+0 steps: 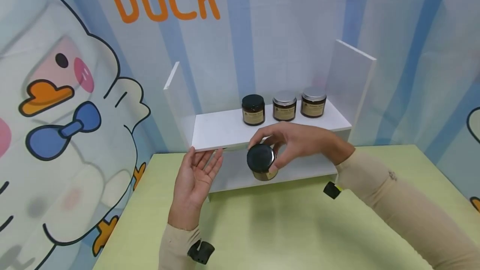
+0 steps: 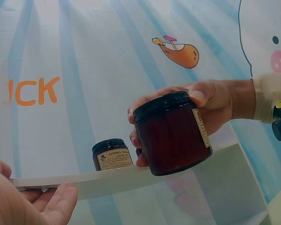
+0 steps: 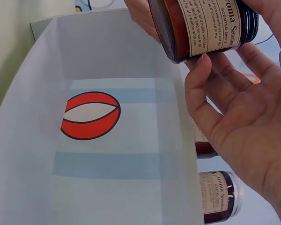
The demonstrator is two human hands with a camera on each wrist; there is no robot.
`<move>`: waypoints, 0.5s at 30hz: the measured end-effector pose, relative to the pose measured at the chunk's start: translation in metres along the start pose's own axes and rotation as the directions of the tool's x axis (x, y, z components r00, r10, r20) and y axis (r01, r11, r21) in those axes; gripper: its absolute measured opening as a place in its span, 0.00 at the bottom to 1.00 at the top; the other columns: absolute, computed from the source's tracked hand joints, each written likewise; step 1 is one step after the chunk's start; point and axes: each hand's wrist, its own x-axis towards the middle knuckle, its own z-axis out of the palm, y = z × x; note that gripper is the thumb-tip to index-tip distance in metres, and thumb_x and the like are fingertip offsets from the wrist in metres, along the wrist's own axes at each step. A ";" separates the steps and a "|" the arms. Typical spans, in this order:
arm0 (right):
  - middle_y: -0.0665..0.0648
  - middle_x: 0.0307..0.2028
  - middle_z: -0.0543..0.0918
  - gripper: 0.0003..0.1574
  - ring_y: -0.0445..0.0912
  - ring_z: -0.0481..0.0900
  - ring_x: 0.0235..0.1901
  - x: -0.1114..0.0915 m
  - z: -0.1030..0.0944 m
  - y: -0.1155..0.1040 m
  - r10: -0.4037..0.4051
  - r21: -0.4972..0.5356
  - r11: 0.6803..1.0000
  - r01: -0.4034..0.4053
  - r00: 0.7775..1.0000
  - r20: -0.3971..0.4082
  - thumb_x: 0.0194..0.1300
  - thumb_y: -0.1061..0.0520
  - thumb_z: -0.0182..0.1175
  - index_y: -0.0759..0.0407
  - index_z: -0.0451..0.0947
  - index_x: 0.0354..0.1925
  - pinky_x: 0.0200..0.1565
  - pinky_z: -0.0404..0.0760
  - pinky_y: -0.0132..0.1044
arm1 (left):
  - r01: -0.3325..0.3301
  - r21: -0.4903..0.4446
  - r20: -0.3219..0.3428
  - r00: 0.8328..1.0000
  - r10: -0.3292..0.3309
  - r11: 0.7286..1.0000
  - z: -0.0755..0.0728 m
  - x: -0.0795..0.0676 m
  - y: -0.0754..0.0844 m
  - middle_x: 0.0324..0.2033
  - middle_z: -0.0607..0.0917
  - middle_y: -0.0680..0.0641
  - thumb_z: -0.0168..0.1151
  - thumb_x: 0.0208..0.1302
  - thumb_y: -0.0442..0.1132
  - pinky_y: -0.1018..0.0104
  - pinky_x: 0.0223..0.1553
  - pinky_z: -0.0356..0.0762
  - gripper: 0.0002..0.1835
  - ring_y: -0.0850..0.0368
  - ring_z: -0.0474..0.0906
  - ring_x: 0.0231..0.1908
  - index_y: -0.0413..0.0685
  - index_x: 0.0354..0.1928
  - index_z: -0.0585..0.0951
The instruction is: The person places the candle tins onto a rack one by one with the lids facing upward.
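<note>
My right hand (image 1: 290, 141) grips a dark amber scented candle jar (image 1: 261, 158) with a black lid, held in front of the upper shelf. In the right wrist view this candle jar (image 3: 208, 28) shows its printed cream label, with the fingers around its lid end. My left hand (image 1: 195, 182) is palm up at the front left edge of the white shelf (image 1: 217, 130), its fairly straight fingers reaching under the board. On the upper board stand a black-lidded jar (image 1: 253, 110) and two silver-lidded jars, one in the middle (image 1: 284, 106) and one at right (image 1: 313, 102).
White side panels rise at the shelf's left (image 1: 178, 103) and right (image 1: 350, 80). A lower white board (image 1: 232, 178) lies beneath the upper one. The unit stands on a yellow-green table (image 1: 262, 228), before a blue-striped duck backdrop (image 1: 292, 24).
</note>
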 end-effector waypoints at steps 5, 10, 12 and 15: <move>0.60 0.55 0.80 0.34 0.58 0.83 0.50 0.004 -0.006 -0.008 -0.032 0.011 0.999 0.031 0.999 0.029 0.58 0.63 0.74 0.56 0.75 0.62 0.51 0.84 0.56 | -0.005 -0.002 0.001 1.000 0.005 1.000 0.001 0.000 0.001 0.55 0.78 0.43 0.42 0.83 0.52 0.56 0.63 0.78 0.26 0.47 0.83 0.56 0.41 0.70 0.66; 0.59 0.57 0.77 0.34 0.57 0.82 0.50 0.010 -0.012 -0.012 -0.039 -0.009 0.999 0.039 0.999 0.025 0.58 0.64 0.73 0.56 0.74 0.62 0.52 0.84 0.55 | -0.003 -0.018 0.007 1.000 0.003 1.000 0.001 0.000 0.001 0.55 0.79 0.43 0.43 0.83 0.52 0.56 0.63 0.78 0.26 0.47 0.83 0.56 0.41 0.71 0.65; 0.59 0.57 0.77 0.33 0.56 0.82 0.49 0.013 -0.013 -0.014 -0.038 -0.031 0.999 0.038 0.999 0.015 0.58 0.63 0.73 0.55 0.75 0.61 0.51 0.84 0.54 | -0.002 -0.021 0.003 1.000 0.002 1.000 0.001 0.000 0.001 0.55 0.79 0.43 0.43 0.82 0.52 0.56 0.63 0.78 0.26 0.47 0.83 0.56 0.41 0.70 0.66; 0.58 0.56 0.77 0.32 0.55 0.83 0.48 0.018 -0.016 -0.019 -0.028 -0.051 0.998 0.028 1.000 0.002 0.58 0.61 0.73 0.53 0.76 0.60 0.49 0.84 0.54 | -0.002 -0.017 -0.003 1.000 0.002 1.000 0.000 0.000 0.000 0.56 0.79 0.43 0.43 0.82 0.52 0.56 0.63 0.78 0.27 0.47 0.83 0.56 0.41 0.71 0.65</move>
